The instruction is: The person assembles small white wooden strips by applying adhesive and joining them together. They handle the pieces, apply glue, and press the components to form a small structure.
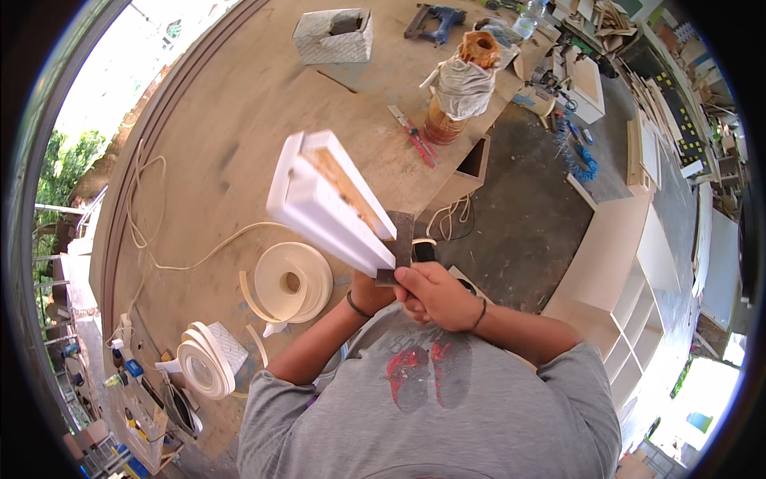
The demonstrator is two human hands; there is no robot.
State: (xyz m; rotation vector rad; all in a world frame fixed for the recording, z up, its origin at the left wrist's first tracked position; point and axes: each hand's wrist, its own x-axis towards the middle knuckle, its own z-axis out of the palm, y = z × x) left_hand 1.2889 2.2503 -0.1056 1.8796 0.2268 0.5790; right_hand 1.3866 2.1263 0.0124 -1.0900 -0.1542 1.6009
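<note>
A long white channel-shaped piece (327,211) with a bare brown inner face is held up in front of my chest, its far end tilted up to the left. My left hand (372,294) grips its near end from below, its fingers mostly hidden. My right hand (439,295) is closed round a dark, flat, plate-like block (404,235), which lies against the white piece's near end. What the block is exactly, I cannot tell. A roll of pale edge-banding strip (311,271) lies on the wooden table (215,160) beside my left forearm.
Smaller strip rolls (209,363) and a pale cord (199,259) lie on the left. Farther off are a red utility knife (419,144), a stained can (443,124), a patterned box (315,40) and a blue nail gun (443,24). A white shelf unit (606,255) stands right.
</note>
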